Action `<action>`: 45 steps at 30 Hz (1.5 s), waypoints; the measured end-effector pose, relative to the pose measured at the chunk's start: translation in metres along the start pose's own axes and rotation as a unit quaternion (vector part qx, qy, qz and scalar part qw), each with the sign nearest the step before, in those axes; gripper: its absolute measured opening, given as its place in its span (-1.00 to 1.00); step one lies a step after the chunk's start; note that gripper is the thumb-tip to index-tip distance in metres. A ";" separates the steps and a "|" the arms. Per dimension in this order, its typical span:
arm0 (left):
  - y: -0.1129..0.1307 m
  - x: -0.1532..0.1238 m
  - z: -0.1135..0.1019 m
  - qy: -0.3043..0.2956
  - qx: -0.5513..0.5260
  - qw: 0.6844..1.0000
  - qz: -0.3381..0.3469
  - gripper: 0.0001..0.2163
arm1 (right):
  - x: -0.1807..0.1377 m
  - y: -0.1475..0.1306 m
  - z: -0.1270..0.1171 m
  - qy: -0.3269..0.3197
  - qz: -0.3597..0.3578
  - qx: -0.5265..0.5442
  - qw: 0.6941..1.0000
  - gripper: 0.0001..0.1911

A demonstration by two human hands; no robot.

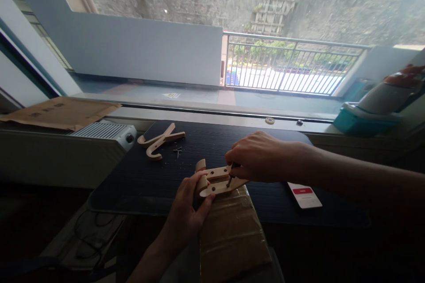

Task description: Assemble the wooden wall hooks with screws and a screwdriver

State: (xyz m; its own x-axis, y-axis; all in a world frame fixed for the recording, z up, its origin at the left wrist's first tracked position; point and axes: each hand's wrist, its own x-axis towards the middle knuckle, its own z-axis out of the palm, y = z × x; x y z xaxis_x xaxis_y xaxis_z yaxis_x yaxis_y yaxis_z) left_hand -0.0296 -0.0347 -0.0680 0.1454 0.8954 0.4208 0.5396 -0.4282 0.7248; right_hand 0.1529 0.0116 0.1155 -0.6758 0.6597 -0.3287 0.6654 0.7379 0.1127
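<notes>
A pale wooden double hook (217, 187) with drilled holes rests across the end of a taped cardboard box (232, 234). My left hand (189, 205) is wrapped round its curved end, thumb along the near side. Above the other end, my right hand (254, 154) is closed on a screwdriver (230, 180), whose dark handle is mostly covered by the fingers. The shaft points down at a hole in the nearer wooden strip; whether a screw sits under the tip is too small to tell.
On the dark table (146, 194), more wooden hooks (159, 141) lie at the back left beside several loose screws (178, 152). A phone (304, 195) lies at the right. Behind are a radiator (106, 135), a brown envelope (63, 112), a tape roll (270, 120) and a teal box (361, 119).
</notes>
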 end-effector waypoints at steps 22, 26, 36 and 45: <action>-0.001 -0.001 0.001 0.000 -0.009 1.000 -0.002 -0.59 | 0.014 0.005 0.014 0.032 0.057 0.015 0.998 -0.61; 0.000 -0.001 -0.001 -0.005 0.002 1.000 -0.003 -0.59 | 0.002 0.009 0.008 0.020 0.025 0.028 0.999 -0.71; -0.001 -0.002 0.000 -0.015 -0.018 0.999 -0.026 -0.58 | -0.001 0.011 0.015 0.055 -0.111 0.004 0.992 -0.87; 0.000 -0.001 0.000 -0.014 -0.017 0.999 -0.025 -0.58 | 0.002 0.002 0.017 0.024 0.019 0.039 0.999 -0.76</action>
State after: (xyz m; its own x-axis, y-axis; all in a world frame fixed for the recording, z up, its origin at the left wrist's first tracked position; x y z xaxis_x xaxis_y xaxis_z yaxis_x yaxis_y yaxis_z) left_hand -0.0295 -0.0351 -0.0686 0.1418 0.9184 0.3695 0.5184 -0.3869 0.7626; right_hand 0.1579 0.0121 0.0993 -0.6633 0.6937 -0.2808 0.7119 0.7006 0.0491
